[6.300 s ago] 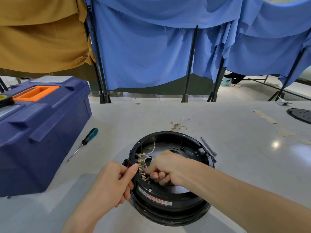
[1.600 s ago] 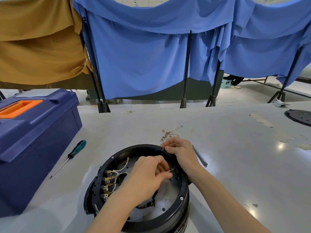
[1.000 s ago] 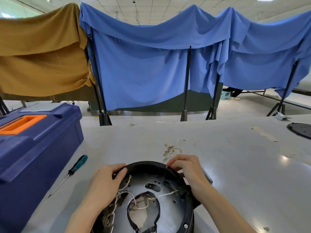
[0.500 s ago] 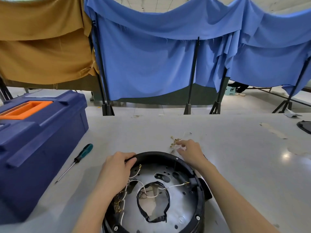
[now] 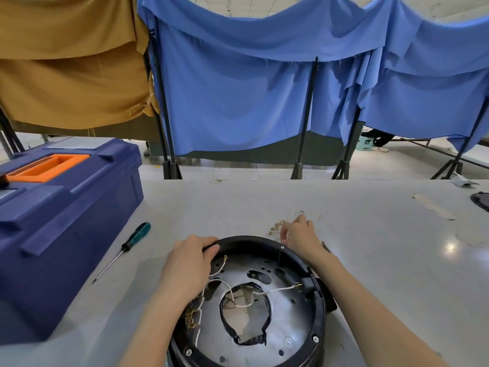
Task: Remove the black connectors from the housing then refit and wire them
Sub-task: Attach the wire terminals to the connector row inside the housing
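Observation:
The round black housing [image 5: 318,308] lies open side up at the near edge of the table, showing a grey metal plate, white wires [image 5: 246,303] and brass terminals [image 5: 191,317] at its left inner wall. My left hand [image 5: 190,263] grips the housing's far-left rim. My right hand [image 5: 300,235] is beyond the far rim, fingers pinched at a small pile of loose brass terminals and thin white wire [image 5: 277,227] on the table. Whether it holds one I cannot tell. No separate black connector is clearly visible.
A dark blue toolbox [image 5: 53,221] with an orange handle stands at the left. A green-handled screwdriver [image 5: 124,249] lies between it and the housing. A thin metal tool [image 5: 326,247] peeks out by my right wrist. A black disc [image 5: 480,200] sits at the far right edge.
My right hand left the housing rim and reached out to the loose terminal pile. My left hand stayed on the far-left rim. The view shifted slightly.

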